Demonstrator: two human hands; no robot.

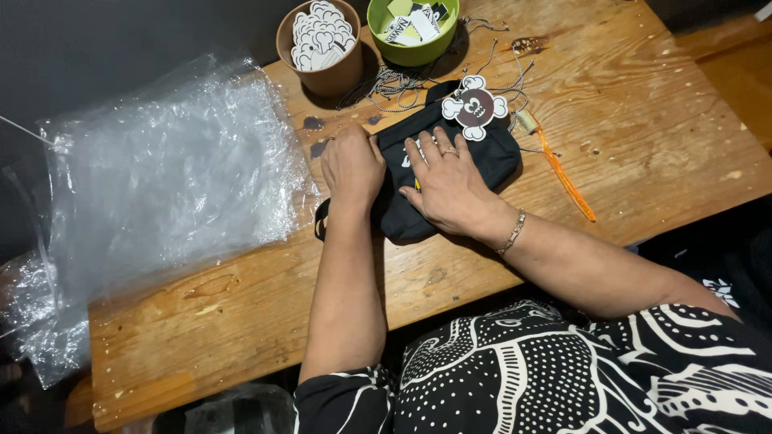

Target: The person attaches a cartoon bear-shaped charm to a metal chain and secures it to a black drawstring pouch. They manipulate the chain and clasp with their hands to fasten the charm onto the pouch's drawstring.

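I find the black pouch [450,173] lying near the far edge of the tabletop [241,305], a round brown-and-white tag [474,107] on its far end. The left hand [352,167] rests curled on the pouch's left end; whether it grips fabric I cannot tell. The right hand [449,186] lies flat, fingers spread, holding nothing. In my judgement, even pressure from both keeps the pouch flat. Clear plastic bags [169,177] overhang the left edge, a brown cup [322,44] and green bowl [412,30] stand at the far edge
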